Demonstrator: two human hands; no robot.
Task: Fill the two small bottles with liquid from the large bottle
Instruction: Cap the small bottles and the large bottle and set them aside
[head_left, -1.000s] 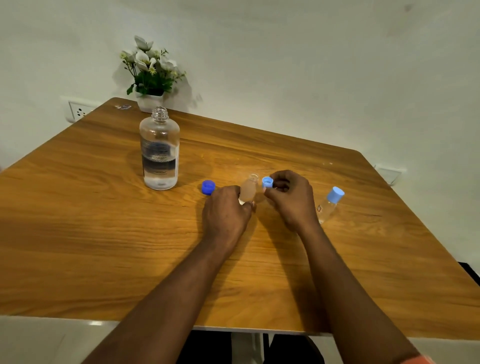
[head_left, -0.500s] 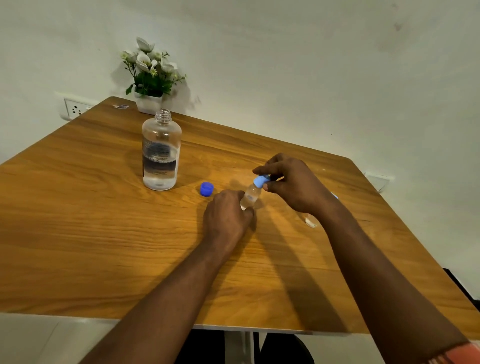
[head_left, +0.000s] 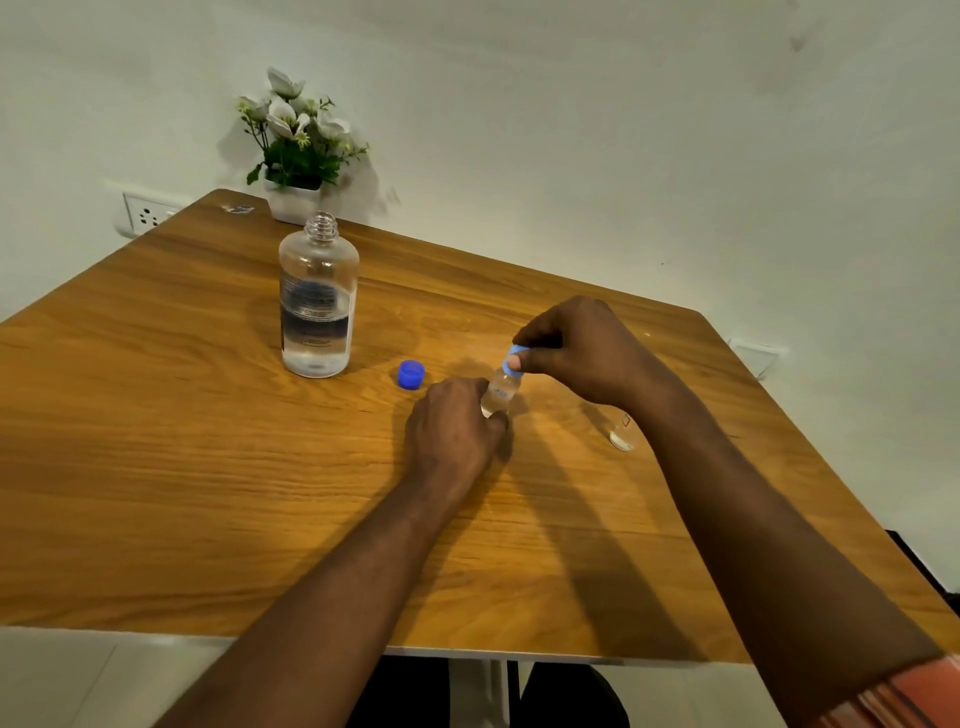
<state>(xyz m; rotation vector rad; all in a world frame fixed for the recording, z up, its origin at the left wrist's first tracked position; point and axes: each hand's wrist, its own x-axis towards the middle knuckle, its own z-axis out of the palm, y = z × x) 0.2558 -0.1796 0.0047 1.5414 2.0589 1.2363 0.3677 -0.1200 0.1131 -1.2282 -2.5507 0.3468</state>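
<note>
The large clear bottle (head_left: 318, 301) stands uncapped on the wooden table (head_left: 156, 441), partly filled with clear liquid. Its dark blue cap (head_left: 411, 374) lies on the table to its right. My left hand (head_left: 452, 431) grips the base of a small clear bottle (head_left: 500, 391) standing at the table's middle. My right hand (head_left: 576, 348) pinches the light blue cap (head_left: 514, 358) sitting on that bottle's neck. A second small bottle (head_left: 622, 434) stands further right, mostly hidden behind my right forearm.
A white pot of artificial flowers (head_left: 296, 150) stands at the table's far corner behind the large bottle. A wall socket (head_left: 146, 214) is on the left wall and another plate (head_left: 757, 355) on the right wall.
My right hand rose and brought the light blue cap onto the small bottle's neck. My right forearm now covers most of the second small bottle. My left hand kept its grip.
</note>
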